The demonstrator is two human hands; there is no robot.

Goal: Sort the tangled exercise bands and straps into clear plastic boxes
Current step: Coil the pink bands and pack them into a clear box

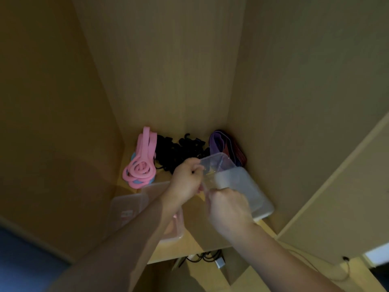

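Observation:
On a wooden shelf inside a cabinet, my left hand [186, 179] and my right hand [228, 207] both grip a clear plastic box [242, 184], tilted with its open side toward me. My left hand holds its left rim and my right hand holds its near edge. Behind it lie coiled pink bands [141, 165] at the left, a tangle of black straps [179, 151] in the middle, and purple and striped fabric bands [227, 146] at the right. A second clear box [130, 209] sits at the left front, partly under my left forearm.
Cabinet walls close in at the left, back and right. The shelf's front edge [189, 252] runs below my forearms. Black cables and a grey plug [220, 262] hang under the shelf. An open cabinet door [336, 207] stands at the right.

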